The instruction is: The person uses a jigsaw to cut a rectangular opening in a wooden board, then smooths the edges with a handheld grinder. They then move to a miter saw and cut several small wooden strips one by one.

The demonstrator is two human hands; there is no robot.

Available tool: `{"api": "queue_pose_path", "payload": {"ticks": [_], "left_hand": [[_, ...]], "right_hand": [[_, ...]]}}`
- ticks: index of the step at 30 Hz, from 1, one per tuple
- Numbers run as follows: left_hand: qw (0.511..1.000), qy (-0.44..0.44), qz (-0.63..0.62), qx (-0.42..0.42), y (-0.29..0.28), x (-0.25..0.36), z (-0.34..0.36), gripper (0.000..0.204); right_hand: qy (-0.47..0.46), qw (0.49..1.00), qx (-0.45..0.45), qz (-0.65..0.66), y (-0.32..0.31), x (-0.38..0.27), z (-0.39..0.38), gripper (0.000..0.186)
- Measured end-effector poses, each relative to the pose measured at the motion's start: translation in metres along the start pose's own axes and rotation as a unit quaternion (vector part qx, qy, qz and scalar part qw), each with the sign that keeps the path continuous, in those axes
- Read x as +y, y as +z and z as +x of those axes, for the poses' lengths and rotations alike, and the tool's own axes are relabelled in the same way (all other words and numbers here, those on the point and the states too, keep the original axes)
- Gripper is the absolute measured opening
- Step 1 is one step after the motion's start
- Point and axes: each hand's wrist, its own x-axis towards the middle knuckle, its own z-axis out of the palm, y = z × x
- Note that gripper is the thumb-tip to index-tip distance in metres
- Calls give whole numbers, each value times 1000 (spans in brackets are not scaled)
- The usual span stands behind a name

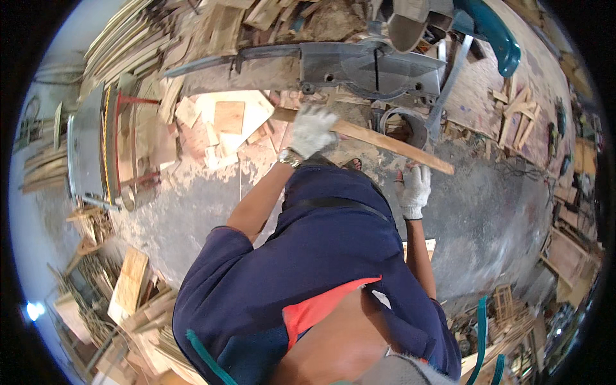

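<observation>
A long narrow wooden strip (391, 142) slants in front of my body, its far right end lower than its left. My left hand (312, 130), in a white knit glove with a watch at the wrist, is closed around the strip near its left end. My right hand (416, 191), also gloved, is just below the strip's right part. Its thumb stands apart from the fingers, and the fingertips come close to the strip's lower edge; whether they touch it I cannot tell. Beyond the strip is a miter saw with a grey metal base (346, 63) and a green handle (497, 38).
A round metal container (420, 131) stands below the saw, behind the strip. Wood offcuts (229, 117) lie on the floor at left. A metal-topped machine (90, 144) stands at far left. Stacked boards (131, 45) are at the back left, and sticks (521, 115) lie at right.
</observation>
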Motion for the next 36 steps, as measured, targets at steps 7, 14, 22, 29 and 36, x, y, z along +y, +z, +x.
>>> {"api": "queue_pose_path", "payload": {"ticks": [7, 14, 22, 29, 36], "left_hand": [[996, 55, -63, -16, 12, 58, 25, 50], [986, 44, -159, 5, 14, 67, 41, 55], [972, 7, -196, 128, -22, 54, 47, 51], [923, -138, -148, 328, -133, 47, 89, 50], [898, -61, -163, 405, -243, 123, 167, 41]], "right_hand": [[-37, 987, -63, -142, -8, 20, 20, 59], [78, 937, -301, -162, -28, 41, 69, 36], [9, 943, -253, -216, -45, 116, 151, 37], [-81, 945, -265, -172, -10, 201, 263, 36], [-170, 929, -281, -171, 24, 224, 341, 34]]}}
